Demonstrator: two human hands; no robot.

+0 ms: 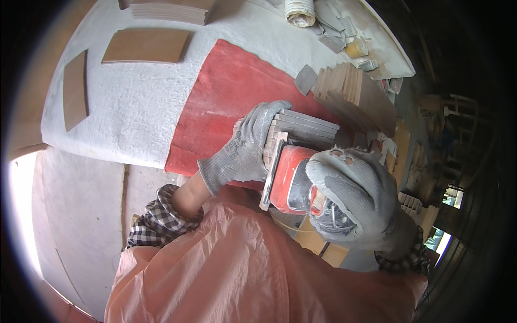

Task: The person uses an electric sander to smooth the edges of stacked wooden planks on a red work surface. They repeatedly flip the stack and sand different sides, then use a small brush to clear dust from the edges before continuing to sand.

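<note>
My left hand (252, 141), in a dusty grey work glove, grips a stack of thin boards (303, 127) over a red cloth (238, 93). A red and black power sander (293, 177) is in my right hand (355, 194), whose grey glove is torn at the fingers. The sander is turned on its side, and its flat pad (274, 171) faces the stacked board edges, close against them. Whether the pad touches the edges cannot be told. Part of the stack is hidden behind my left glove and the sander.
A taller stack of boards (355, 93) stands right of the cloth, beside a grey sanding sheet (306, 79). Brown panels (145, 46) lie on the pale table (133, 93), with a panel stack (169, 11) at the far edge. A yellow container (356, 47) and abrasive scraps (331, 42) lie far right.
</note>
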